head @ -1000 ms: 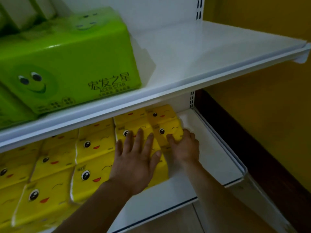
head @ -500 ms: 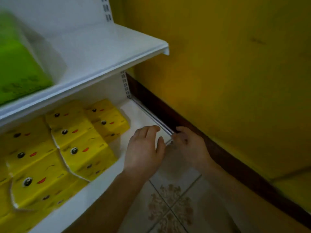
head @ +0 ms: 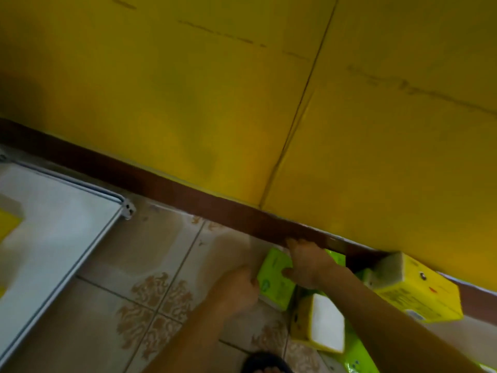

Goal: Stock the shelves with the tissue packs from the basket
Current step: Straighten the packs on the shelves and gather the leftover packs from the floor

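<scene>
Both hands are closing on a lime-green tissue pack [head: 275, 278] that is standing among a loose pile of packs at the foot of the yellow wall [head: 242, 103], just in front of the dark brown skirting [head: 188, 189]; no basket edge is showing clearly, so whether the pile is sitting in one cannot be told. The left hand [head: 238, 288] is pressing against the pack's near left side with its fingers curled against the wrapper, and the right hand [head: 309, 262] is lying over the top with its fingers spread across the far edge, so the pack is being clamped between the two palms rather than pinched. It is looking like a soft block wrapped in glossy printed film: probably light, springy under pressure, and slick enough to slide, so taking it by the two opposite broad faces seems the safest hold, and squeezing hard would likely only dent it. Beside it, yellow tissue packs [head: 419, 294] with small cartoon faces are lying tilted, one showing a white end panel [head: 326, 324]. The floor [head: 150, 265] is glazed beige tile with brown ornamental motifs. At the left, the white metal shelf [head: 61, 224], smooth and thin-rimmed, is waiting well apart from the pile.
</scene>
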